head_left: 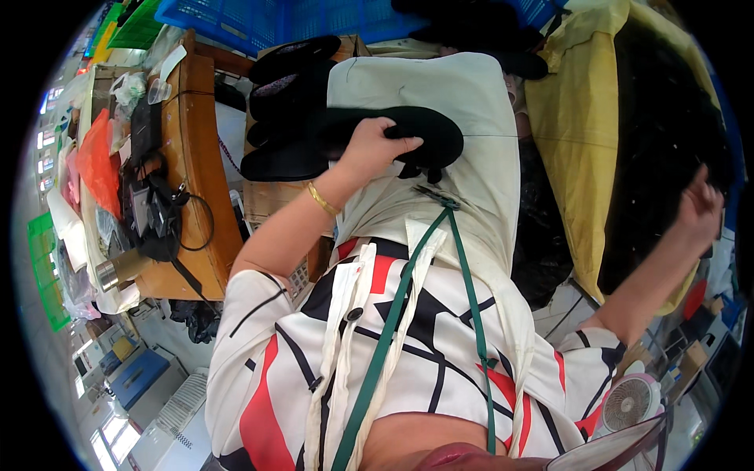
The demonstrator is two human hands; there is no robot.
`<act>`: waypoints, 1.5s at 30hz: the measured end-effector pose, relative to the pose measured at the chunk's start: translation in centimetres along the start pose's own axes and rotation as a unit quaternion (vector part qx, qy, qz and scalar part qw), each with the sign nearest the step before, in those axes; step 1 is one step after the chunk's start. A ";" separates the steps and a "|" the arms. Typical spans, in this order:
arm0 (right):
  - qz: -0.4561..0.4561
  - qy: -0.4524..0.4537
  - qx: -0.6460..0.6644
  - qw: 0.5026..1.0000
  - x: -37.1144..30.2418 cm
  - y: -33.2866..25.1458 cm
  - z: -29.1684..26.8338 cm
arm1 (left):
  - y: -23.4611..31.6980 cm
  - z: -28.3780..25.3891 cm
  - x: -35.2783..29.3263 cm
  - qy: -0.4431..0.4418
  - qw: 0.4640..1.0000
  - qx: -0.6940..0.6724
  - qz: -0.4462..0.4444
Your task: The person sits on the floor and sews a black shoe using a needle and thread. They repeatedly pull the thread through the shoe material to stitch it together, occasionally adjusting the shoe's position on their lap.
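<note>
From my remote seat I saw the left hand [373, 147] pinching a black shoe [441, 135] between thumb and fingers, the shoe lying over the cream cloth [487, 94] across the wearer's lap. The right hand [701, 202] reached out over a yellow sack [569, 133], fingers loosely parted — whether it touched the dark contents [652, 149], I couldn't tell. More black shoes [287, 90] lay just left of the held one. Farther left stood a wooden desk [188, 137] — and a blue crate [236, 20] sat beyond the shoes.

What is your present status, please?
Left grip holds black shoe over white cloth. Right grip looks empty, at yellow sack. Green cord near shoe.
</note>
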State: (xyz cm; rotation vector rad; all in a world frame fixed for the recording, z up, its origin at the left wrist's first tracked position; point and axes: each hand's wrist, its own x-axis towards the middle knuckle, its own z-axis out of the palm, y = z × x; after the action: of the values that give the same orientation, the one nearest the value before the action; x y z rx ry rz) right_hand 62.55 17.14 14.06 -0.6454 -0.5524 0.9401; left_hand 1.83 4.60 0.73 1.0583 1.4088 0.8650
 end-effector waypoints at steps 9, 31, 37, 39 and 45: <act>-0.321 0.172 -0.231 0.902 -6.1 -5.9 -3.9 | 0.8 0.7 2.2 -0.253 0.847 0.453 0.112; -0.276 0.234 -0.409 0.838 -9.7 -1.5 -8.6 | 1.9 1.7 -1.7 -0.071 0.826 0.478 0.289; -0.248 0.222 -0.538 0.774 -9.6 -1.7 -10.9 | -2.3 1.5 -1.8 -0.030 0.968 0.229 0.098; -0.252 0.185 -0.546 0.777 -10.1 0.6 -9.2 | -3.8 0.9 -1.6 -0.055 0.977 0.185 0.091; -0.016 0.114 -0.369 0.922 -14.9 12.4 -3.9 | -2.4 0.2 -2.3 -0.085 0.995 0.000 -0.056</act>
State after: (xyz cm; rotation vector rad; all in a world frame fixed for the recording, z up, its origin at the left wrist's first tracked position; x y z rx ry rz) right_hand 51.19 8.59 0.25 -1.4012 -0.7059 0.5915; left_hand 1.68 1.58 -0.80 1.0191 1.3118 0.6773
